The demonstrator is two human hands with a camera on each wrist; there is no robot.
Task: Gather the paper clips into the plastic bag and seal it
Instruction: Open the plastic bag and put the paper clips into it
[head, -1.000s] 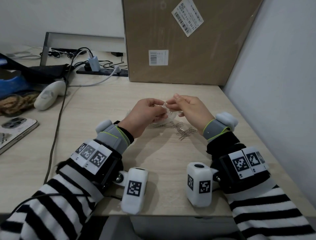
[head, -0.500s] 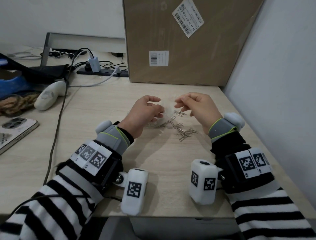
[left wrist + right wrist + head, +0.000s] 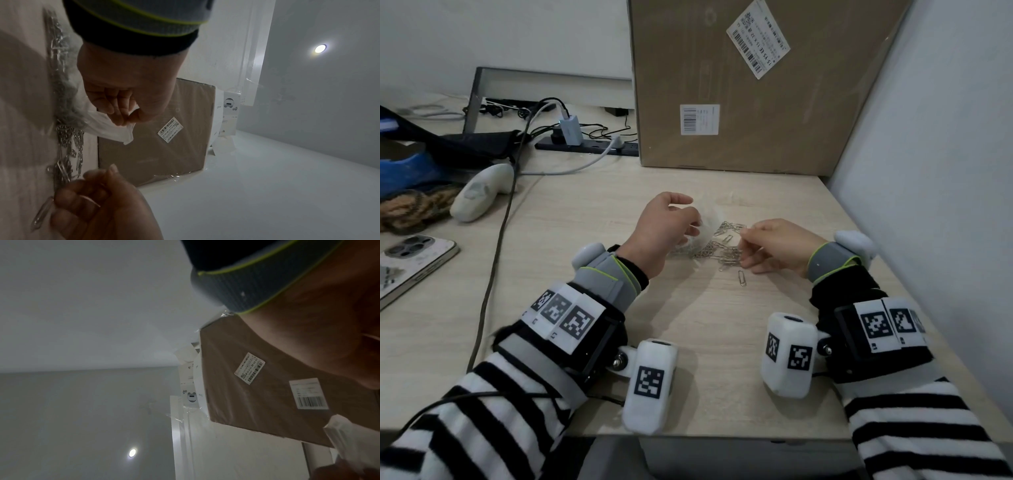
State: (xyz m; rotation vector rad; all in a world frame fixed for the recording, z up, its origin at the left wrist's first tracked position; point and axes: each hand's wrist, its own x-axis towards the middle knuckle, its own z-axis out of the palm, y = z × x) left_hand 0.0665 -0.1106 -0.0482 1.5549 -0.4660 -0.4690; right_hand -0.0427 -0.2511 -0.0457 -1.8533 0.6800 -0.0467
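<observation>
Paper clips, small silver wire ones (image 3: 724, 251), are lying in a loose heap on the pale wood-grain desk (image 3: 592, 205) between the two hands, one stray clip lying just nearer the person. From the head view, the left hand (image 3: 664, 233) is holding the thin clear plastic bag (image 3: 709, 222) beside the heap; the left wrist view is showing what the head view hides, the thumb and fingertips pinching the bag's rim, with some clips already sitting inside the plastic. The right hand (image 3: 774, 245) is resting at the heap with curled fingers touching the clips; whether it is gripping any cannot be told. Half a second ago this hand was raised above the pile; it is now lowered onto it. A large brown cardboard box (image 3: 756, 85) with barcode labels is standing at the desk's back edge, and a white wall is running along the right.
</observation>
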